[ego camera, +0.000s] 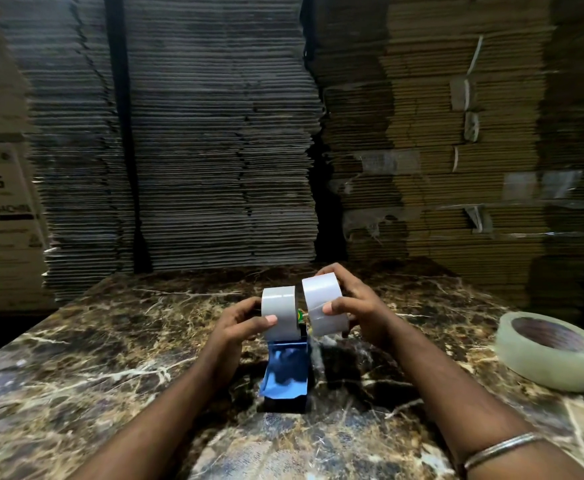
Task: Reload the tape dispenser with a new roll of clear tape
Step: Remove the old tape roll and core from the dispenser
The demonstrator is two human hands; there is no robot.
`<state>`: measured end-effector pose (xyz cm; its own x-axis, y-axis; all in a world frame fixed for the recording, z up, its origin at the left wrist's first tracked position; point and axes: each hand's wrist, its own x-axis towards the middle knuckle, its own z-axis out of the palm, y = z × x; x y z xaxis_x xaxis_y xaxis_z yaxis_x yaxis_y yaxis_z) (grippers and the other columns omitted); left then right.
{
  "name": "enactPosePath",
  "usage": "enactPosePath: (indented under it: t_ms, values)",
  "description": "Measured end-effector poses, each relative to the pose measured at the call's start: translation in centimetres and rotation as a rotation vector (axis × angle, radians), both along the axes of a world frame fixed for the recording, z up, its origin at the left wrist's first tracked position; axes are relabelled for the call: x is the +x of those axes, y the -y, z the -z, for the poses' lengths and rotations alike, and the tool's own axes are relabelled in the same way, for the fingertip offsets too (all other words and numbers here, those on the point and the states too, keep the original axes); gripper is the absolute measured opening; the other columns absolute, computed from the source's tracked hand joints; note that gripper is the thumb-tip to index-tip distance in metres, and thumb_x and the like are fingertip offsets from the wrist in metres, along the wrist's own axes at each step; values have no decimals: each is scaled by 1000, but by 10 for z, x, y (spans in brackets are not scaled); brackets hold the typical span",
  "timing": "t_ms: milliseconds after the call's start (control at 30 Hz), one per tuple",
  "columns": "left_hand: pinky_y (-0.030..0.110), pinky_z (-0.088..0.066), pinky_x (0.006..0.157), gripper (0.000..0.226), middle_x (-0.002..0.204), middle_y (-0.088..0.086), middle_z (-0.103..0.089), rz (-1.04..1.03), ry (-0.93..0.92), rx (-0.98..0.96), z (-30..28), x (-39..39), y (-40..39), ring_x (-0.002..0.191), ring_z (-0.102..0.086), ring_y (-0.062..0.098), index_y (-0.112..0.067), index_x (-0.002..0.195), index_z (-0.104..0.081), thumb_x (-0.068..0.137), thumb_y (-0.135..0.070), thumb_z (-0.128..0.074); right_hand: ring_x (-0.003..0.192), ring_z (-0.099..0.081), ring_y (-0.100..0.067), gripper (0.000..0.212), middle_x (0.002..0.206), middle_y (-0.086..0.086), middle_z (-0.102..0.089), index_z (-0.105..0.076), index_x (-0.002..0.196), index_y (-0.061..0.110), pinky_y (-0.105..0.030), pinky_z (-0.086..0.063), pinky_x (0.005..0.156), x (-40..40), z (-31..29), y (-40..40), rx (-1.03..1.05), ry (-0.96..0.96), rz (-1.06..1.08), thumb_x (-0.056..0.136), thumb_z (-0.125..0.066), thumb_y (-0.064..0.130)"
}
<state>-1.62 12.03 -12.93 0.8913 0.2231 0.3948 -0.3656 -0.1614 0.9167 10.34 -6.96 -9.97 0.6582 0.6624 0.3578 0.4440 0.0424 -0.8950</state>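
We see both hands meeting over a blue tape dispenser that sits on a marble table a little below the middle of the view. The left hand has its fingers wrapped around a white roll standing on edge at the dispenser's 12 o'clock end, thumb pressed on the near face; whether that roll sits on a hub inside the dispenser or is only held against it, we cannot tell, since the hand and roll cover the joint. The right hand grips a second white roll, tilted slightly and just beside the first at its 3 o'clock, thumb in front and fingers curled behind. A small green and yellow scrap shows in the gap between the two rolls, too small to identify. The dispenser's front end is dark and blurred. A clear tape roll lies flat at 3 o'clock, well apart from the hands. A metal bangle circles the right wrist. Stacks of flattened cardboard fill the background, and a printed box at 9 o'clock is cut off by the frame.
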Motion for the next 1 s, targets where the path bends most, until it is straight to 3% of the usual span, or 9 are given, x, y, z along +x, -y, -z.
enactPosePath:
  t_ms: [67, 167, 267, 367, 567, 767, 867, 1000]
  values:
    - [16, -46, 63, 59, 90, -4, -76, 3, -10, 18, -1, -1, 2, 81, -66, 5, -12, 109, -70, 56, -39, -68, 87, -52, -14, 71, 103, -7, -48, -59, 109, 23, -13, -46, 65, 2, 0, 0, -42, 109, 204, 42, -63, 46]
    - [28, -41, 69, 57, 91, -6, -75, -8, -41, 50, -1, -1, 2, 83, -65, 5, -20, 108, -71, 57, -44, -65, 105, -46, -18, 91, 113, -2, -32, -44, 140, 38, -33, -49, 93, 8, 0, 2, -293, 304, 552, 53, -66, 49]
    - [30, -41, 69, 55, 92, -3, -75, -11, -39, 48, 0, 0, 1, 85, -65, 9, -20, 107, -72, 58, -43, -66, 113, -46, -23, 96, 121, -3, -36, -25, 148, 37, -38, -49, 87, 10, 3, 2, -463, 397, 723, 65, -71, 51]
    - [24, -44, 68, 57, 90, -3, -75, -2, -31, 51, -1, 0, 2, 82, -66, 8, -13, 108, -70, 58, -40, -66, 110, -48, -23, 75, 120, -4, -43, -36, 131, 29, -33, -46, 77, 11, 9, -2, -515, 479, 821, 69, -70, 52]
    - [38, -40, 80, 54, 93, 2, -74, -5, -24, 27, 1, 0, 2, 87, -64, 17, -9, 108, -70, 62, -38, -66, 114, -48, -22, 61, 125, -6, -48, -50, 124, 23, -35, -50, 87, 24, 22, -6, -659, 499, 842, 77, -65, 58]
    - [39, -37, 78, 53, 91, -4, -74, -24, -47, 57, 1, 1, 1, 85, -63, 12, -16, 107, -71, 62, -42, -65, 115, -52, -23, 46, 127, -5, -46, -66, 120, 31, -38, -50, 92, 27, 28, -5, -632, 366, 719, 80, -63, 54]
    - [40, -36, 78, 52, 90, -5, -74, -30, -56, 59, 1, 0, 0, 86, -62, 15, -19, 107, -71, 61, -43, -64, 113, -52, -22, 45, 125, -5, -43, -66, 120, 28, -41, -50, 96, 26, 26, -4, -593, 297, 676, 77, -65, 43]
    - [42, -36, 78, 50, 91, -4, -74, -22, -49, 43, 1, 0, 0, 87, -61, 18, -21, 107, -71, 63, -42, -65, 115, -52, -19, 44, 130, -7, -41, -61, 123, 21, -27, -43, 96, 25, 26, -5, -533, 307, 620, 80, -70, 27]
